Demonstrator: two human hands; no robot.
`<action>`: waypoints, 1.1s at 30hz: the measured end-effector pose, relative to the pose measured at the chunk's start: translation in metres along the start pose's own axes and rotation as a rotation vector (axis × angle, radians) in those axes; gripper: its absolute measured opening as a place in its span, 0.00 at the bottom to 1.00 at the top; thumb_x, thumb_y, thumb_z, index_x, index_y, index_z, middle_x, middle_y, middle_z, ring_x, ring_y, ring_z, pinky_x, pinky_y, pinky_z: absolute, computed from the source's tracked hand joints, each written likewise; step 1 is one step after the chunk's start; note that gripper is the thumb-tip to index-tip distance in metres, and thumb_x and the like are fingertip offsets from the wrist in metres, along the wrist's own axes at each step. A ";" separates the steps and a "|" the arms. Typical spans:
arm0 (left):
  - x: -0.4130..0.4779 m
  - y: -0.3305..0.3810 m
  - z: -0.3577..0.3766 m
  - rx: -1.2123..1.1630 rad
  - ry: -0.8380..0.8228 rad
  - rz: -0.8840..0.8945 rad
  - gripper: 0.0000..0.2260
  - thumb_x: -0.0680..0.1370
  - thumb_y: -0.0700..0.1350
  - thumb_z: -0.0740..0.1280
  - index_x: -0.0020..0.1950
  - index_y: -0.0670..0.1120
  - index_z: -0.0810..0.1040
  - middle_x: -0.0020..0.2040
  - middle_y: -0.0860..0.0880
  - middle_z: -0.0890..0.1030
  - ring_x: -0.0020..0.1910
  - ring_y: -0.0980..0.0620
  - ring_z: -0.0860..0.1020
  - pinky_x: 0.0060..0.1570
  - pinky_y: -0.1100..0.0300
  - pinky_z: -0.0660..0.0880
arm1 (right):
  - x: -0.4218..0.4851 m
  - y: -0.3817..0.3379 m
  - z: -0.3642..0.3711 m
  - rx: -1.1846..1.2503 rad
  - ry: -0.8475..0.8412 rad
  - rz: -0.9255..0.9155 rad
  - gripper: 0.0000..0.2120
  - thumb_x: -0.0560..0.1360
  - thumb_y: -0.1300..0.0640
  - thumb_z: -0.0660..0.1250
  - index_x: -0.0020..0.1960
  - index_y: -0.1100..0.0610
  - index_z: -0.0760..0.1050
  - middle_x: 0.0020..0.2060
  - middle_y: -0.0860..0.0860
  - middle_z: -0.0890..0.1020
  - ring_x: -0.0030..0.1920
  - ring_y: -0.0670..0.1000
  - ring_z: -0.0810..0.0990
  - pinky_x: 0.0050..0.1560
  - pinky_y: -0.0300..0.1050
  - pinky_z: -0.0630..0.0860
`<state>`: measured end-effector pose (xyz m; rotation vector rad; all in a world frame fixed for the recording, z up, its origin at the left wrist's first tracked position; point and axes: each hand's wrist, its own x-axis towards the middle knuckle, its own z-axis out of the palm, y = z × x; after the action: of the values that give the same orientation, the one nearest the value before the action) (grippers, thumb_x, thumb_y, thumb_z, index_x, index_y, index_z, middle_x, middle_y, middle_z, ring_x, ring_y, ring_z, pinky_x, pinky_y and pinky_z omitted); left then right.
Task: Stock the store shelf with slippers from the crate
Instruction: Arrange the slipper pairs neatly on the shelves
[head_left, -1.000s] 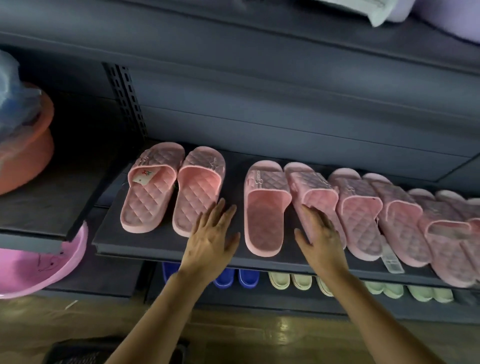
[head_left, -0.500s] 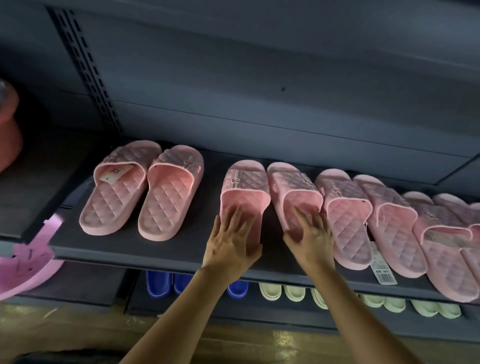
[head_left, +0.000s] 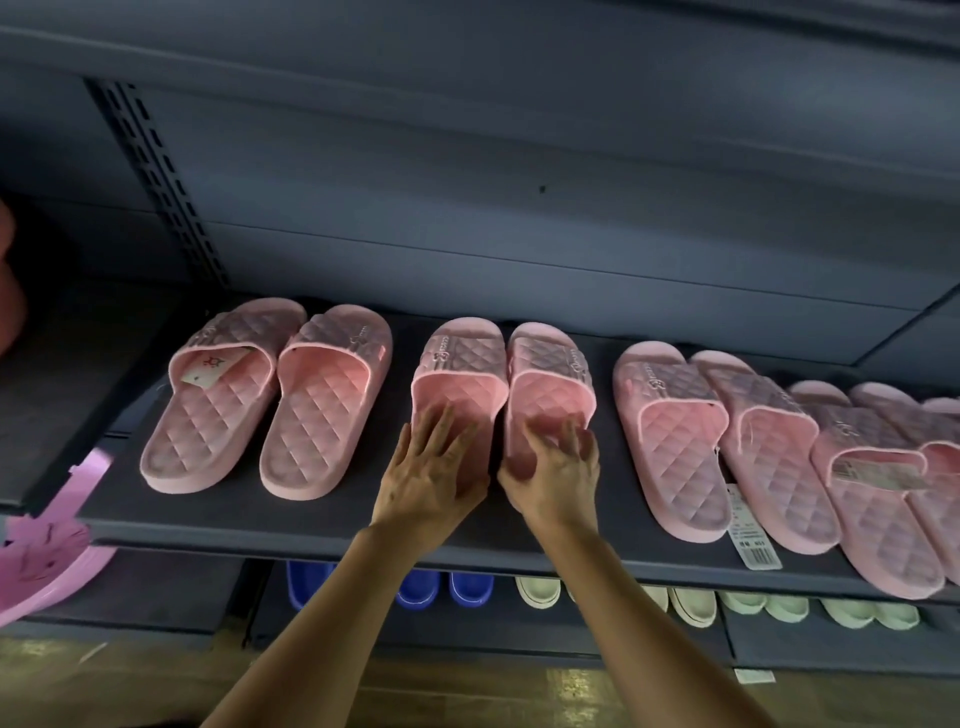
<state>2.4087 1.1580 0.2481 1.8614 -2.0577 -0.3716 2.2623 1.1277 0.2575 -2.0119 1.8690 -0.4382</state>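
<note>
A dark grey shelf (head_left: 291, 519) runs across the middle of the frame and carries a row of pink quilted slippers, toes pointing to the back panel; at centre frame stand the middle-left slipper (head_left: 460, 374) and the middle-right slipper (head_left: 550, 379), side by side and nearly touching along their inner edges. The left hand (head_left: 431, 467) lies flat on the heel end of the middle-left slipper, fingers straight and spread over the footbed, its grip released; the right hand (head_left: 556, 478) covers the heel end of the middle-right slipper, fingers curled over the top and outer edge with the thumb at the inner edge, its grip grasping that slipper. Left of centre sits another pink pair (head_left: 270, 405), a paper card tucked under the strap of its left shoe; right of centre more pink slippers (head_left: 675, 431) overlap one another toward the frame's right edge, and a white price tag (head_left: 753, 540) hangs over the shelf's front lip. On the lower shelf along the bottom of the frame stand blue slippers (head_left: 415, 587) and pale green slippers (head_left: 691, 605); a pink basin (head_left: 41, 561) shows at lower left; a slotted upright (head_left: 156, 182) rises at upper left.
</note>
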 end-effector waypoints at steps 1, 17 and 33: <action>0.000 -0.001 -0.001 0.015 -0.014 0.002 0.41 0.66 0.65 0.41 0.75 0.48 0.56 0.77 0.46 0.52 0.74 0.49 0.39 0.69 0.57 0.35 | 0.000 0.001 0.001 -0.001 -0.003 -0.013 0.28 0.71 0.47 0.67 0.69 0.48 0.67 0.73 0.59 0.59 0.74 0.62 0.48 0.73 0.55 0.50; -0.001 0.004 -0.004 0.109 -0.099 -0.048 0.38 0.69 0.66 0.39 0.76 0.50 0.48 0.77 0.47 0.43 0.72 0.50 0.34 0.70 0.55 0.35 | -0.007 0.010 -0.008 -0.069 -0.067 -0.057 0.28 0.74 0.44 0.64 0.72 0.45 0.61 0.76 0.57 0.51 0.75 0.62 0.46 0.72 0.55 0.52; -0.014 0.095 -0.029 -0.095 -0.049 0.139 0.27 0.78 0.54 0.54 0.74 0.45 0.59 0.76 0.44 0.56 0.75 0.46 0.52 0.71 0.57 0.43 | -0.053 0.088 -0.108 -0.018 0.062 0.006 0.28 0.74 0.50 0.66 0.72 0.53 0.63 0.73 0.57 0.62 0.73 0.59 0.61 0.67 0.60 0.65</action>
<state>2.3356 1.1830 0.3123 1.6599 -2.1469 -0.4737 2.1305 1.1702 0.3135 -2.0256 1.9225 -0.4891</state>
